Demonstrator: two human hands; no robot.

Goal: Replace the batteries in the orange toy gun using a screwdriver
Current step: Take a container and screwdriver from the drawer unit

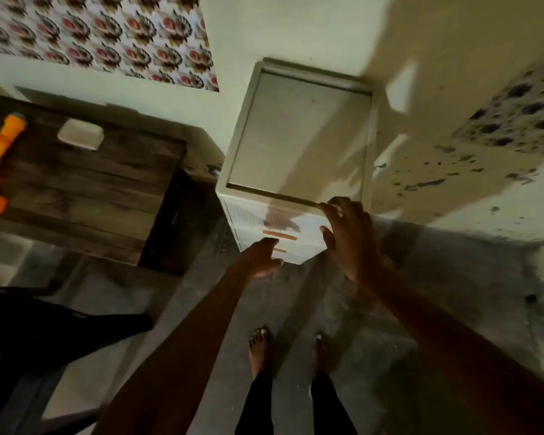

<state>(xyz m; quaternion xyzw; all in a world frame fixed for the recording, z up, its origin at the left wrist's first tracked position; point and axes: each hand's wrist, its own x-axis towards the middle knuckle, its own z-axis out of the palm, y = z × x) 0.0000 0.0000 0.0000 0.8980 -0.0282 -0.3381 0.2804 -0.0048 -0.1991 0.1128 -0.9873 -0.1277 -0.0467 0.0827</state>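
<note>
- My right fingers (333, 208) were spread wide, their tips resting on the front rim of the drawers (296, 136) at 12 o'clock. My right hand (350, 240) held nothing.
- My left fingers (269, 243) were loosely curled against the drawer front, just under an orange handle (280, 235). The blur kept me from telling whether my left hand (259, 257) gripped it.
- The gun (0, 158) lay at 10 o'clock on the dark table (85, 183), well apart from both hands and cut off by the left edge of the view.
- A small pale box (80, 134) sat on the same table, at 1 o'clock from the gun.
- My bare feet (259, 346) stood on the grey floor (453, 309) at 6 o'clock, facing the drawers.
</note>
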